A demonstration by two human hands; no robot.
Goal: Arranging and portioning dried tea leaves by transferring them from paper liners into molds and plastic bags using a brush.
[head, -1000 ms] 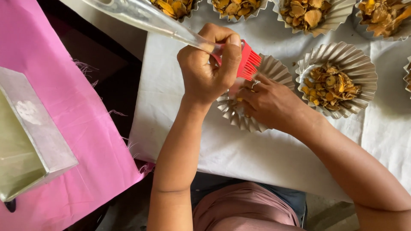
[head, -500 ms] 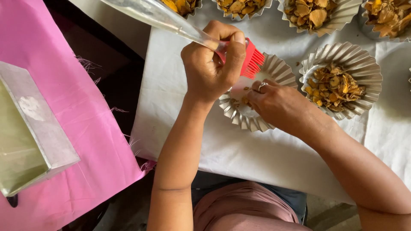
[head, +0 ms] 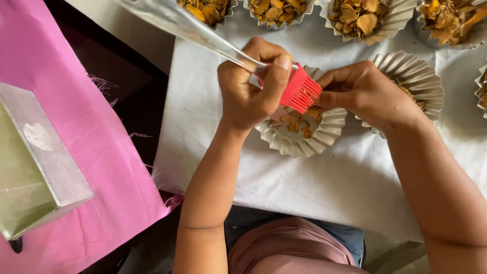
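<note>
Since the earlier frame, the right hand (head: 373, 94) had lifted off the fluted foil cup (head: 303, 133) and drawn toward the brush bristles, uncovering a few yellow-brown dried pieces in the cup. The left hand (head: 253, 86) was closed around the clear handle of a red silicone brush (head: 300, 94), bristles angled down over the cup's middle, apparently so anything brushed loose would drop inside. The right hand's fingers were pinched together against the bristle tips; whether they held a piece could not be told. The cup sat on a white cloth (head: 314, 198) covering the table. Further filled foil cups (head: 362, 18) lined the far edge, heaped with the same dried pieces, and another sat partly behind the right hand. To the left lay a pink cloth (head: 66, 76) bearing a silvery box (head: 35, 162), with a dark gap between the cloths
</note>
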